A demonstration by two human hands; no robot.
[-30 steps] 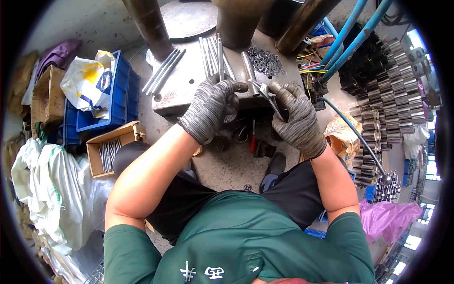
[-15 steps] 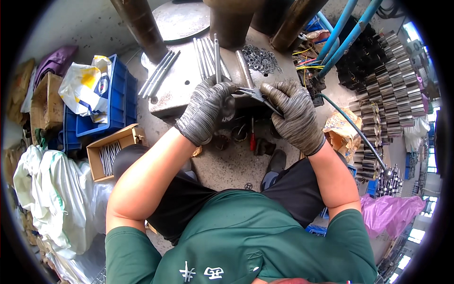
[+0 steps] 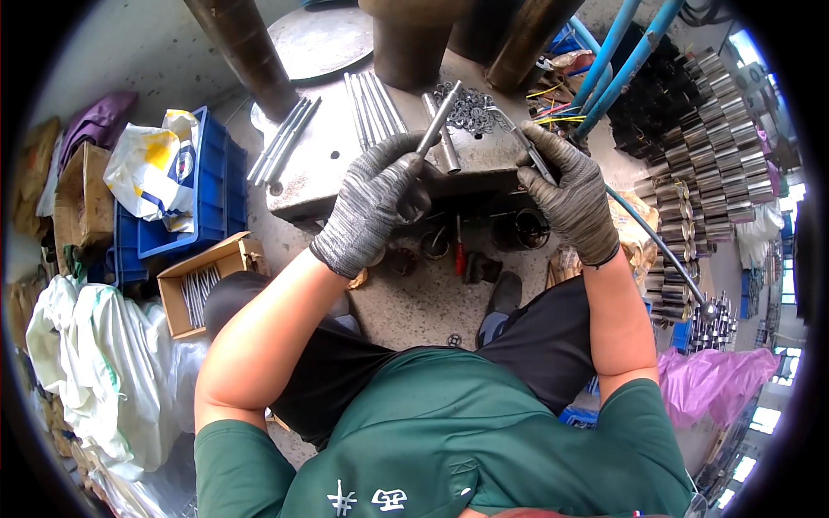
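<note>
My gloved left hand (image 3: pixel 370 200) is closed round a slim metal shaft (image 3: pixel 440 117), which leans up and to the right above the bench. Closed round circlip pliers (image 3: pixel 537 159) is my gloved right hand (image 3: pixel 577 197); the thin bent tip points toward a heap of small dark retaining rings (image 3: pixel 466 112). Whether the tip touches a ring, I cannot tell. A thicker metal rod (image 3: pixel 446 145) lies behind the held shaft. Several bright shafts (image 3: pixel 373 105) lie side by side left of it, with more shafts (image 3: pixel 287 143) at the bench's left edge.
Thick brown columns (image 3: pixel 242 56) rise from the metal bench (image 3: pixel 315 177). At left stand a blue crate (image 3: pixel 220 173) and an open carton (image 3: pixel 216 263) of metal pins. Blue pipes (image 3: pixel 626 65) and stacked metal cylinders (image 3: pixel 712 147) are at right. A red-handled tool (image 3: pixel 459 257) is below the bench.
The pliers have left the shaft and moved right with my right hand, their tip now toward the ring heap. The shaft in my left hand has tipped from upright toward the right.
</note>
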